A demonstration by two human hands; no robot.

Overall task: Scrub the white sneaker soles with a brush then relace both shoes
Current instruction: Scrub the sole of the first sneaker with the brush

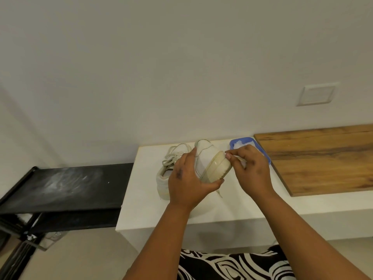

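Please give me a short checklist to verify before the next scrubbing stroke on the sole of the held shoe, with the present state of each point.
1. White sneaker held up with its cream rubber sole exposed: ok.
2. Left hand has a firm grip around the shoe: ok.
3. Right hand holds a small whitish brush-like tool against the sole edge: contact ok, tool type cannot tell.
4. Blue plastic tray with white cleaning material within reach behind the right hand: ok.
5. Second white laced sneaker resting on the white tabletop, clear of the work: ok.
6. Loose lace hanging under the held shoe: not ok.
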